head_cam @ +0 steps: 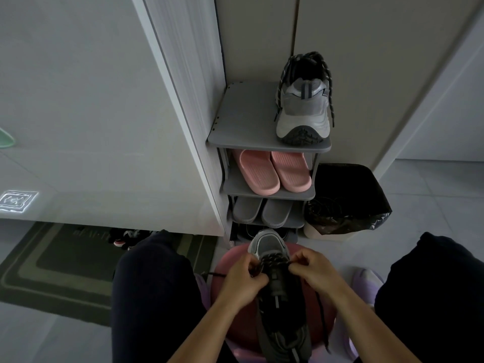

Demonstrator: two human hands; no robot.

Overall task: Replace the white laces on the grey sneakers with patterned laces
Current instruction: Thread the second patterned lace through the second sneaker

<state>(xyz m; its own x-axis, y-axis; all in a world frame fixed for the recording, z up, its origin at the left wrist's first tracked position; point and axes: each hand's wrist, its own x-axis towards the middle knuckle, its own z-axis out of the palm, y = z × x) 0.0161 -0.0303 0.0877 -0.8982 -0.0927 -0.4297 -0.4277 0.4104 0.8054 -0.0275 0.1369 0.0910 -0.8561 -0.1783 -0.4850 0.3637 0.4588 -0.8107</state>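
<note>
Pinching the patterned lace [272,258] from both sides, I hold it with my left hand [242,279] and my right hand [314,275]; the fingers [255,271] of each are curled tight on the cord just above the tongue; it is a round, rope-like cord, dark with pale flecks, crossed in a few rows over the eyelets; one loose end trails to the left of the frame, the other runs down the right side.

The grey sneaker [267,242] lies low in the centre of the frame, between my knees, toe pointing away from me; the toe is soft mesh with a paler rubber bumper, the tongue dark and padded; it rests on a round pink stool [235,252] with a smooth, domed top.

Above it stands a narrow grey shoe rack [243,121] of flat matte shelves; a second grey sneaker [302,111] sits heel-out on the top shelf, its speckled cord [328,82] draped over the collar; ribbed pink slides [272,170] fill the next shelf, grey slippers [262,212] the one below.

A crinkled black bag [348,200] slumps right of the rack; the floor [432,195] is pale tile; a dark bordered doormat [60,263] lies lower left beneath a white cabinet door [91,100].
</note>
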